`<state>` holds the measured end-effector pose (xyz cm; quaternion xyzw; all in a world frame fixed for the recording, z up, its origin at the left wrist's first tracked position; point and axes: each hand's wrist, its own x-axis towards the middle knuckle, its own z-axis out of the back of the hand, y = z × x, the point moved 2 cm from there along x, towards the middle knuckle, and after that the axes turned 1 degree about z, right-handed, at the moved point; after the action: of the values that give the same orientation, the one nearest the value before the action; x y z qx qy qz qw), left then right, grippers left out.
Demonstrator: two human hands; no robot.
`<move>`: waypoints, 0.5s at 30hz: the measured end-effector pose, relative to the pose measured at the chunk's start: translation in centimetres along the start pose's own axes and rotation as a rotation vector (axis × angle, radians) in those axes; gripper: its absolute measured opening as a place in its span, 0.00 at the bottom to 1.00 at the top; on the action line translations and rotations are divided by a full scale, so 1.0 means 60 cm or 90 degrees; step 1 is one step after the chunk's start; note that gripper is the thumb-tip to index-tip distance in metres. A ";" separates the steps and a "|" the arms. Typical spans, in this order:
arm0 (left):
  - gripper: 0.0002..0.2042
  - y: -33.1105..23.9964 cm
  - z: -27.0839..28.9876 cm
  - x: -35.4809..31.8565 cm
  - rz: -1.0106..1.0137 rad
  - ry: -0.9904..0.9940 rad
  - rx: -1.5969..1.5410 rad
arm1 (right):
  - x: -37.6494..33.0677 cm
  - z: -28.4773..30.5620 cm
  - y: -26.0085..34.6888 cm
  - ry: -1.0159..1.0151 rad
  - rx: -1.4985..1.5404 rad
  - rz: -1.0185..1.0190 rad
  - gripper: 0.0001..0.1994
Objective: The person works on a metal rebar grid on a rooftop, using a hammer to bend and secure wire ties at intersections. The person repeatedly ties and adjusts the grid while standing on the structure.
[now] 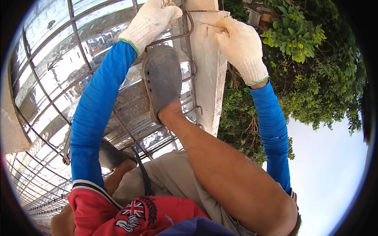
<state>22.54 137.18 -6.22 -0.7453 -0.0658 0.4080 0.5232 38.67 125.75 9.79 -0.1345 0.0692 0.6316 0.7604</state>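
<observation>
Left hand: your gloved grip wraps the rusty bent metal window-grille bar | right hand: pressed flat on the white concrete post | grey perforated clog braced on grille (climb looks midway).

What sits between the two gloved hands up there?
In the head view, a bent metal bar and the pale post's edge lie between the left hand and right hand.
</observation>
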 end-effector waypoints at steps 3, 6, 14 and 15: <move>0.13 -0.026 -0.014 -0.020 0.014 0.031 -0.163 | 0.008 -0.008 0.019 0.014 -0.045 -0.012 0.13; 0.13 -0.020 -0.031 -0.020 0.017 -0.017 -0.183 | 0.008 -0.012 0.024 0.008 -0.052 -0.003 0.13; 0.12 -0.039 -0.042 -0.042 -0.127 0.070 -0.067 | 0.000 0.003 0.003 -0.006 0.144 0.004 0.13; 0.11 -0.038 -0.041 -0.036 -0.206 0.043 0.031 | 0.003 0.012 0.005 0.010 0.162 -0.008 0.13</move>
<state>23.52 135.26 -2.83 -0.7256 -0.1576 0.2945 0.6016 38.35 126.21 10.38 -0.0427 0.1540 0.6119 0.7746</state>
